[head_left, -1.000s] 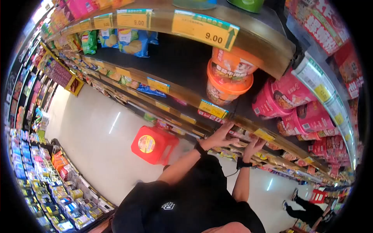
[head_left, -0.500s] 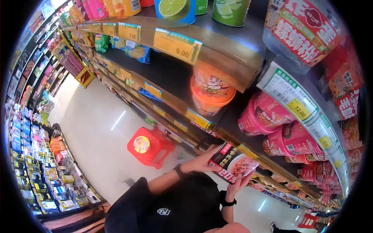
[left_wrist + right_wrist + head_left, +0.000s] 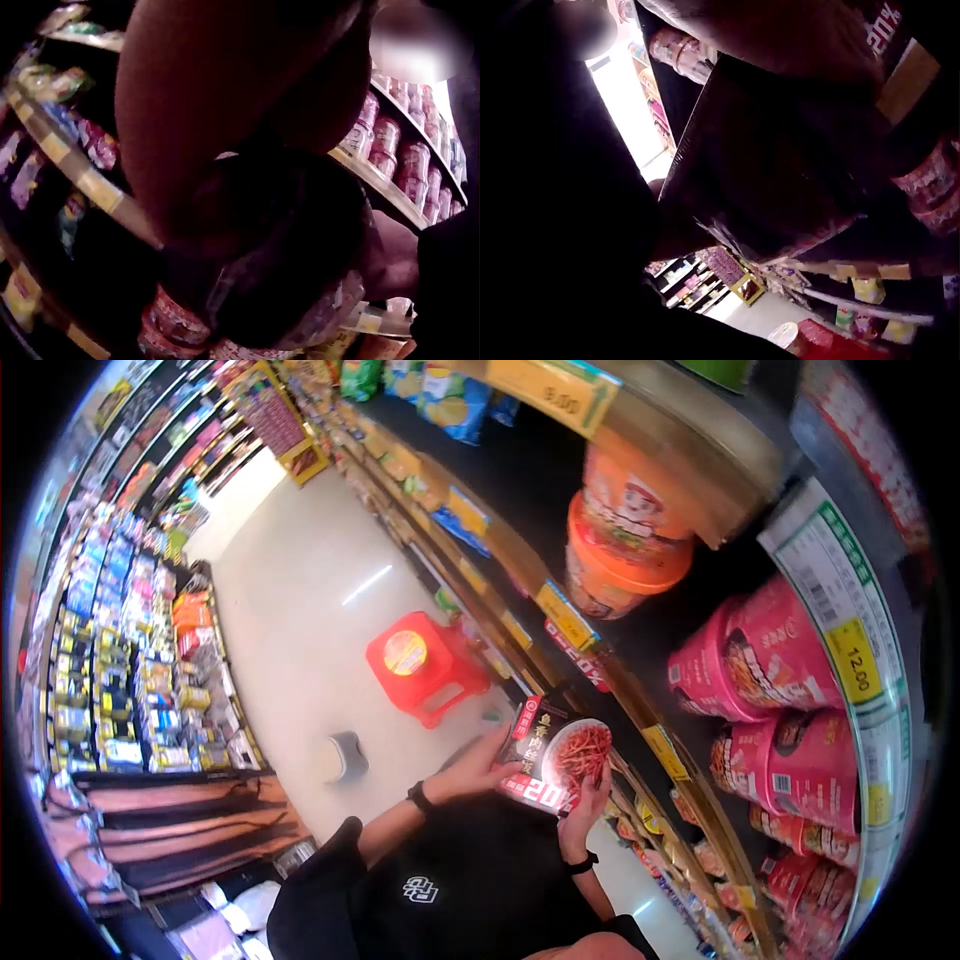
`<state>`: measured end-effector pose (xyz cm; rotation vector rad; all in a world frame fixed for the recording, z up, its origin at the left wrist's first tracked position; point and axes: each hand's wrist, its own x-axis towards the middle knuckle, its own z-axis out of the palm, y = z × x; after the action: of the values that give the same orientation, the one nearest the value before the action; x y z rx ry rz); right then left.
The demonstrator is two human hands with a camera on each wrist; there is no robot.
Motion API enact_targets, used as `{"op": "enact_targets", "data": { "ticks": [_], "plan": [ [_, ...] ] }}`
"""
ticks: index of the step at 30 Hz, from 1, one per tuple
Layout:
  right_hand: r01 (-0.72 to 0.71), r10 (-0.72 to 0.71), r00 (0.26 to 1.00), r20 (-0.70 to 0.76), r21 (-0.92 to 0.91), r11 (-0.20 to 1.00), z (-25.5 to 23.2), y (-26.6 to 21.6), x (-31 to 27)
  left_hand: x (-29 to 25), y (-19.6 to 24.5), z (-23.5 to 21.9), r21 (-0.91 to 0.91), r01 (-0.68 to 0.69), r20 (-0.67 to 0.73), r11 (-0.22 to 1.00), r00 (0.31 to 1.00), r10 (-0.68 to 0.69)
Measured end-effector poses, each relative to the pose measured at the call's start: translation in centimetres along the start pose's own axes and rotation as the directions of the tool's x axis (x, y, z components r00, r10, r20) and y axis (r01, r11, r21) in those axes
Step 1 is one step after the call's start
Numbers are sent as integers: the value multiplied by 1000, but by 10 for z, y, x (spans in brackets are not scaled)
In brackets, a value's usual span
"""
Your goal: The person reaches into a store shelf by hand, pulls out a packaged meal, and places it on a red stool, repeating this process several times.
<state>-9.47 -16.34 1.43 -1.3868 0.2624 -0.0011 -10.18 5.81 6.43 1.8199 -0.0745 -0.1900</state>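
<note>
**Both hands holding a noodle packet in front of the shelves**

The person is standing in a shop aisle and holding a dark noodle packet (image 3: 553,754) up in front of their chest, just beside the edge of a lower shelf (image 3: 640,710). The left hand (image 3: 480,765) is gripping the packet's left side, its grip curled around that edge, with a dark band at the wrist. The right hand (image 3: 585,800) is gripping the packet from below and to the right, its fingers (image 3: 598,780) wrapping up over the lower corner; this grip is likewise clamped on the packet. The packet is showing a bowl of red noodles and red-and-white lettering on its face.

In the right wrist view the packet (image 3: 780,172) is filling most of the frame, dark and close to the lens. The left wrist view is too dark and blurred to tell more of the hold.

Orange noodle tubs (image 3: 625,530) are sitting stacked on the shelf above, and pink tubs (image 3: 770,660) are lying further right. A red plastic stool (image 3: 425,665) is standing on the pale floor (image 3: 300,620) near the shelving.
</note>
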Motion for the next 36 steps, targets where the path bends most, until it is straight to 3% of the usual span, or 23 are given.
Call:
{"op": "enact_targets", "data": {
  "ticks": [3, 4, 7, 8, 11, 12, 16, 19, 23, 24, 27, 28, 29, 31, 32, 34, 36],
  "plan": [
    [-147, 147, 969, 198, -16, 989, 9, -10, 8, -22, -13, 7, 280, 99, -145, 955, 988, -60],
    [-222, 227, 940, 255, -48, 974, 9, -7, 11, -29, -17, 10, 296, 119, -180, 948, 981, -67],
    [-98, 124, 936, 330, -94, 991, 25, 13, 17, -36, -36, 7, 314, 133, -287, 940, 957, -40],
    [-49, 136, 921, 366, -236, 971, 27, 17, 21, -40, -50, 8, 293, 129, -326, 947, 945, -28],
    [-242, 229, 810, 540, -49, 969, 56, 15, 32, -40, -50, -16, 202, 141, -371, 969, 927, -58],
    [-245, 279, 791, 544, -135, 960, 59, 30, 39, -41, -49, -23, 187, 136, -389, 973, 920, -54],
    [-234, 309, 763, 568, -203, 951, 94, 55, 50, -42, -69, -44, 162, 175, -458, 971, 885, -83],
    [-211, 348, 769, 536, -301, 930, 118, 75, 62, -38, -90, -63, 159, 203, -482, 966, 870, -103],
    [-172, 290, 814, 503, -267, 948, 167, 74, 73, -20, -108, -100, 166, 206, -514, 964, 853, -93],
    [-119, 253, 829, 498, -286, 951, 181, 74, 75, -14, -97, -115, 79, 320, -498, 944, 833, -241],
    [57, 130, 856, 501, -341, 938, 226, 86, 81, -5, -160, -155, -104, 258, -473, 960, 837, -276],
    [174, 129, 859, 495, -521, 835, 244, 92, 84, -1, -121, -190, -342, 219, -302, 914, 895, -327],
    [330, -56, 845, 532, -437, 837, 245, 165, 105, -4, -150, -200, -457, 201, -324, 866, 869, -373],
    [237, 251, 778, 576, -639, 732, 293, 123, 92, -14, -163, -232, -483, 293, -347, 825, 801, -488],
    [212, 322, 721, 614, -638, 741, 322, 100, 86, -20, -174, -244, -521, 259, -390, 813, 775, -497],
    [249, 291, 693, 659, -597, 762, 352, 136, 89, -29, -200, -260, -596, 195, -454, 779, 718, -527],
    [231, 308, 639, 705, -557, 798, 370, 186, 96, -39, -205, -282, -570, 234, -453, 788, 710, -539]
  ]
}}
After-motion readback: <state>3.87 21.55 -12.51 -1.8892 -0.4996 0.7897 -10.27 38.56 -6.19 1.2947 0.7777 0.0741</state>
